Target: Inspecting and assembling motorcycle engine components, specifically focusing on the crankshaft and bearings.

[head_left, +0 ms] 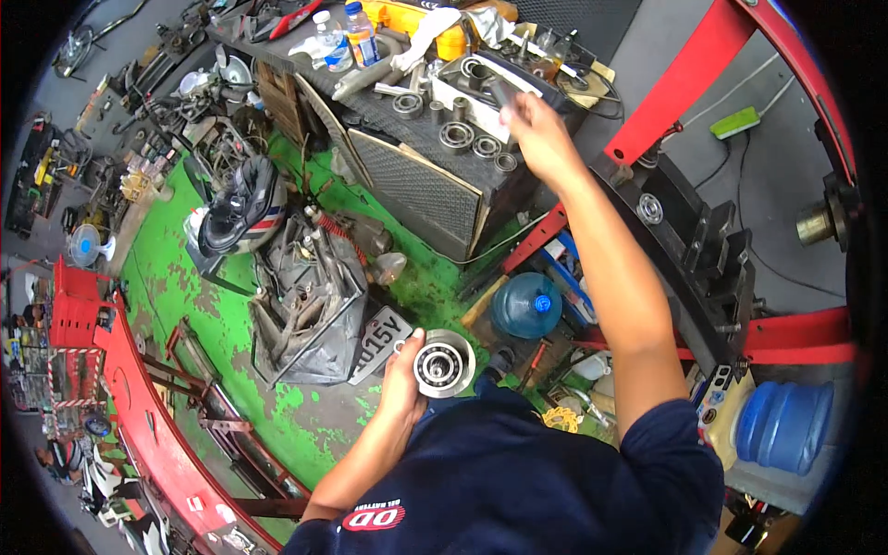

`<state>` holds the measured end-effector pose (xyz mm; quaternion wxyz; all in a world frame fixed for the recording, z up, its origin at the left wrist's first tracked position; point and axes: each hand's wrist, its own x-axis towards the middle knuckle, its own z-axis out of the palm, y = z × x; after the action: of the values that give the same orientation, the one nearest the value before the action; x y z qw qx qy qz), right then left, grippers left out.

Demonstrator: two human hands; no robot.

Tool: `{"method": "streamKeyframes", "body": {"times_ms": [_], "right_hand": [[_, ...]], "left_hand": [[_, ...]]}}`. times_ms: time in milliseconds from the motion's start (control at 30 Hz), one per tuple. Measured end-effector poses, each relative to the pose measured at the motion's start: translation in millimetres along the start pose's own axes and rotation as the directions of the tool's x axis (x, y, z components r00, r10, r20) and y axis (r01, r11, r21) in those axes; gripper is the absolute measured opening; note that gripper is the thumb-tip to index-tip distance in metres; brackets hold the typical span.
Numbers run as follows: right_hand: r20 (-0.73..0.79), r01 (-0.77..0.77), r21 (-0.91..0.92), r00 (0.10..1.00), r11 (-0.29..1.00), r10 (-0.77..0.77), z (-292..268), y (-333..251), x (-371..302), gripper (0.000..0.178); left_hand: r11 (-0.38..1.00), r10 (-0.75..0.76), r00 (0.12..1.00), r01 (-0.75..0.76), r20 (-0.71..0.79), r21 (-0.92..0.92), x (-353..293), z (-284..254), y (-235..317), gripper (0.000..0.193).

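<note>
Silvery round metal housing (468, 355) with a steel ball bearing (438, 366) is sitting in the left hand (401, 381), wrapped round its side, apparently for steadiness; the right hand (536, 131) is pinching a blurred grey cylinder (504, 95) over the dark counter (424, 143), loose bearings (456, 145) lying handily close.

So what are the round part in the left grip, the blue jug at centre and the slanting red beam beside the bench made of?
The round part: silvery, shiny bare metal, perhaps steel, judging by its bright glints. The blue jug: probably plastic, smooth and translucent, tinted throughout. The red beam: likely painted metal, given its smooth red coat.
</note>
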<state>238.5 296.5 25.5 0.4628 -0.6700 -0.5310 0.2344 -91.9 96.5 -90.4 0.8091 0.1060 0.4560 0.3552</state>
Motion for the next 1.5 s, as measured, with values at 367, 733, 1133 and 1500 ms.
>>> {"method": "streamKeyframes", "body": {"times_ms": [367,733,1133,1500], "right_hand": [[0.247,0.02,0.276,0.965,0.961,-0.091,-17.4,-102.2,-272.0,0.04],[0.204,-0.131,-0.035,0.97,0.991,0.135,-30.5,-82.7,-327.3,0.038],[0.094,-0.117,0.17,0.99,0.978,0.102,-86.0,-2.7,-443.9,0.087],[-0.039,-0.584,0.239,0.793,0.776,0.608,-24.4,146.2,-606.7,0.031]], "left_hand": [[0.977,-0.145,0.956,0.098,0.254,0.188,34.0,42.6,6.5,0.04],[0.959,-0.161,0.946,0.082,0.282,0.272,24.7,49.9,-39.4,0.028],[0.961,-0.207,0.964,0.167,0.17,0.219,-31.3,30.8,-120.5,0.029],[0.937,-0.274,0.962,0.27,-0.013,0.221,-62.4,-67.5,-201.1,0.04]]}}
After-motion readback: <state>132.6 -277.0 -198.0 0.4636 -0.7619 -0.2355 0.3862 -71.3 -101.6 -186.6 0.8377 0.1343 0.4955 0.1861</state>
